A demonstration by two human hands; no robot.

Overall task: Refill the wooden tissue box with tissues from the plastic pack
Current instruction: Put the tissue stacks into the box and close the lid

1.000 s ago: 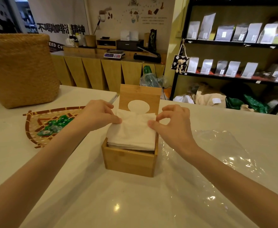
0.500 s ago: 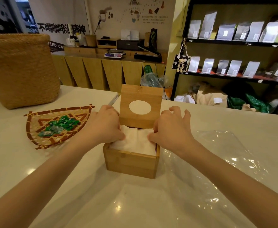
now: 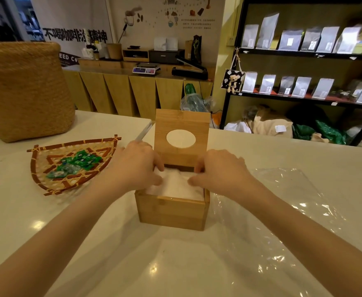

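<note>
The wooden tissue box (image 3: 171, 213) stands on the white counter in front of me, its hinged lid (image 3: 181, 125) with an oval hole upright at the back. A white stack of tissues (image 3: 174, 186) lies inside, its top about level with the rim. My left hand (image 3: 136, 166) presses down on the stack's left side and my right hand (image 3: 220, 170) on its right side, fingertips curled onto the tissues. The empty clear plastic pack (image 3: 283, 202) lies flat on the counter to the right of the box.
A fan-shaped woven tray (image 3: 47, 155) with green wrapped candies sits at left. A tall straw basket (image 3: 23, 91) stands at the far left. The counter's far edge runs just behind the box. Shelves with pouches (image 3: 304, 61) line the back right.
The tissue stack has gone from sitting high above the rim down into the box. Both hands moved lower and closer together on top of it.
</note>
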